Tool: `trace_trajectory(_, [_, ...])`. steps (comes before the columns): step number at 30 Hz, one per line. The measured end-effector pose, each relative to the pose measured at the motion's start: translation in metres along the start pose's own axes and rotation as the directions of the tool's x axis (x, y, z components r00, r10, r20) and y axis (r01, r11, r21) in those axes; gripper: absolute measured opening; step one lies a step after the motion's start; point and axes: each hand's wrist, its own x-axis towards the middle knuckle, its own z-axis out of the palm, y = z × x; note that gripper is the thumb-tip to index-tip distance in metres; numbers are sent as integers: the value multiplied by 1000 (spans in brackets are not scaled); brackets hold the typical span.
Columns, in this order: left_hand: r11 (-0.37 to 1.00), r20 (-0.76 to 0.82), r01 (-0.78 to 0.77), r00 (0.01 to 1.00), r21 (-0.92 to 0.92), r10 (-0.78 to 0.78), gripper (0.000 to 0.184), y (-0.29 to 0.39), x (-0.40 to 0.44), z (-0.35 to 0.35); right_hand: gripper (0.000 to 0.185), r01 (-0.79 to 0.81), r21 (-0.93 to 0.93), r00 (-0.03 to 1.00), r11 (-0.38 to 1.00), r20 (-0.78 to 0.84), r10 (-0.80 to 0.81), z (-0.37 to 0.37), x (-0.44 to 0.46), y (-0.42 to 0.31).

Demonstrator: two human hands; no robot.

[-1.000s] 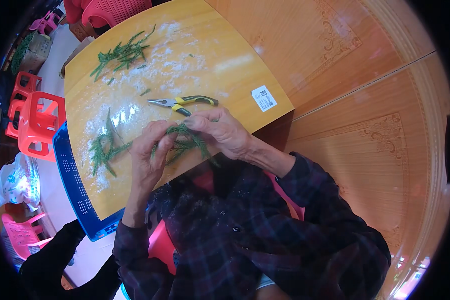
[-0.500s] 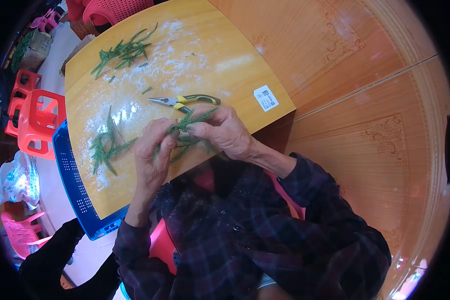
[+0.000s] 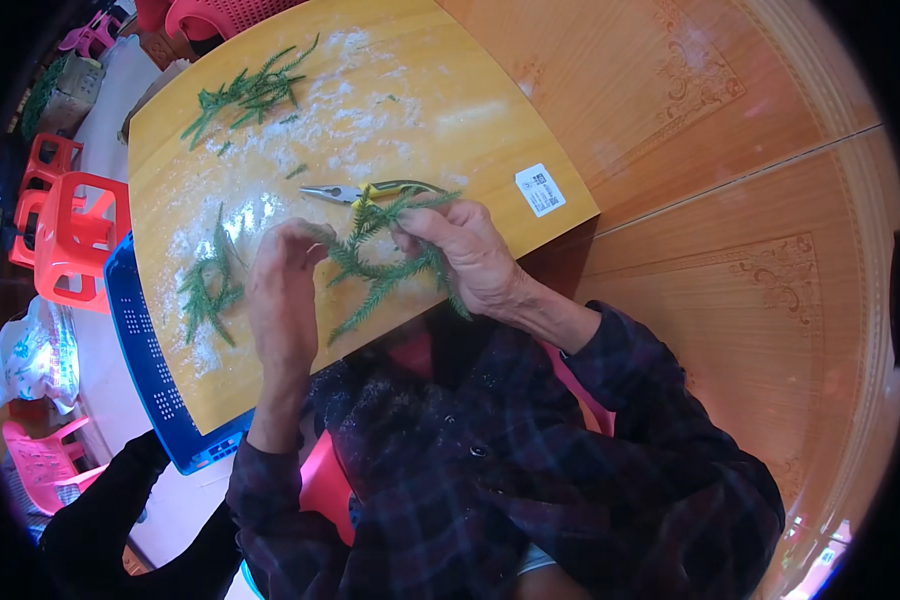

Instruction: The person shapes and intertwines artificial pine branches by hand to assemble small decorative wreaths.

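Observation:
A green artificial pine sprig [image 3: 385, 268], bent into a rough ring with several needle-covered arms, is held above the near edge of the yellow table. My right hand [image 3: 465, 250] pinches its upper right part between thumb and fingers. My left hand [image 3: 288, 265] is at the sprig's left side, its fingertips curled together close to the needles. What those fingertips hold, if anything, is hidden. Just behind the sprig lie long-nose pliers [image 3: 345, 193] with yellow and black handles, partly covered by it.
Another green sprig [image 3: 208, 290] lies left of my left hand, and a pile of sprigs [image 3: 255, 92] lies at the far side. White powder and small green bits are scattered over the yellow table [image 3: 470, 80]. A blue plastic basket [image 3: 150, 340] and red stools [image 3: 80, 240] stand left.
The sprig, bunched between both hands before, now shows as an open ring. My left hand has drawn slightly left and up, away from my right hand, which still grips the sprig.

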Motion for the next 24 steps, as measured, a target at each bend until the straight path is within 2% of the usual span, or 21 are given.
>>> trace_trajectory(1, [999,39,-17,999,-44,18,35,0,0,1,15,2,-3,1000,1000,2,-2,0,0,0])
trace_trajectory(4, [956,-22,73,997,284,-70,26,3,-3,8,15,8,-29,1000,1000,3,-8,0,-2,1])
trace_trajectory(7, [961,-17,178,984,212,-179,22,7,-10,21,15,10,-74,1000,997,7,-9,3,-3,0])
trace_trajectory(8, [981,2,184,983,54,-184,23,11,-11,27,15,9,-85,1000,996,18,-8,2,-3,2])
trace_trajectory(15, [993,-52,115,992,38,-113,18,3,-6,14,24,-78,-84,988,993,123,88,10,-5,-2])
trace_trajectory(18, [992,-80,116,990,41,-112,19,2,-7,13,24,-107,-122,983,987,136,123,8,-6,-2])
trace_trajectory(21, [991,-85,130,988,42,-126,20,2,-7,14,24,-235,-124,963,964,106,248,12,-9,-9])
trace_trajectory(24, [988,-85,152,985,42,-148,20,3,-7,17,24,-229,-142,964,963,108,245,11,-8,-8])
